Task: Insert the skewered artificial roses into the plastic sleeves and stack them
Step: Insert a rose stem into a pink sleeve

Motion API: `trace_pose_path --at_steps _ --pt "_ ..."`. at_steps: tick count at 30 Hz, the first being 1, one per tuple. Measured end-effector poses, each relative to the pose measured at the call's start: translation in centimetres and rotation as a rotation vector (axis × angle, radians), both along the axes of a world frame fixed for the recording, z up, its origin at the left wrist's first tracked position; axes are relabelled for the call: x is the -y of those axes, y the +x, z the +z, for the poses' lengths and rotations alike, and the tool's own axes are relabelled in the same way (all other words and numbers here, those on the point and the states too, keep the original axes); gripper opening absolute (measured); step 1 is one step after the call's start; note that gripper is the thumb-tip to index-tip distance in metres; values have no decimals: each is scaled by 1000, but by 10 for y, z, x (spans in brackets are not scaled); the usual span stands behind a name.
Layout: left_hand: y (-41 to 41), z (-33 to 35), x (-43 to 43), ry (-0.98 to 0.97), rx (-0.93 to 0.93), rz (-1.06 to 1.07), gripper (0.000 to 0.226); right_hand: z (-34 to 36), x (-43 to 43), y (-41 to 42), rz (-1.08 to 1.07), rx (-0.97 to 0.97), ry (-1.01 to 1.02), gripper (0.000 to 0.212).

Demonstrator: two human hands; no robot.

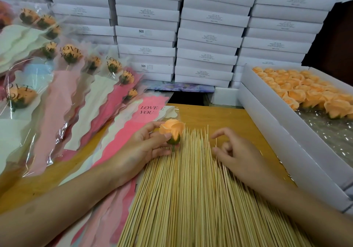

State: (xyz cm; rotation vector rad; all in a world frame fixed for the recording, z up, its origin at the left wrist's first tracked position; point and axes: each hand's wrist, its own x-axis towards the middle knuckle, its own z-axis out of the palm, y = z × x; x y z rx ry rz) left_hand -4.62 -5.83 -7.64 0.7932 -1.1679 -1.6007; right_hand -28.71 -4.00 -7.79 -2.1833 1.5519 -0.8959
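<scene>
My left hand (147, 145) pinches an orange artificial rose head (172, 130) by its green base, held over the tips of a wide pile of bamboo skewers (191, 189). My right hand (235, 151) rests on the skewers to the right, fingers curled and touching one thin skewer that sticks up a little. An empty pink "LOVE YOU" plastic sleeve (137, 120) lies under my left hand. Several sleeved roses (70, 53) are fanned out in a stack at the left.
A white box (267, 124) at the right holds many loose orange rose heads (305, 92). Stacked white cartons (191, 36) form a wall at the back. A strip of bare wooden table (219, 118) lies beyond the skewers.
</scene>
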Motion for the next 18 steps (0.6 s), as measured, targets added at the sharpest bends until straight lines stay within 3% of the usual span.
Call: trace_pose_path --at_steps 7,14,18 --pt "0 0 0 -7 5 -9 58 4 3 1 -13 381 92 15" --pt "-1 0 1 -9 9 -4 57 3 6 -4 -77 529 72 14" --pt "1 0 0 -4 13 -8 57 3 8 -5 -105 628 160 14"
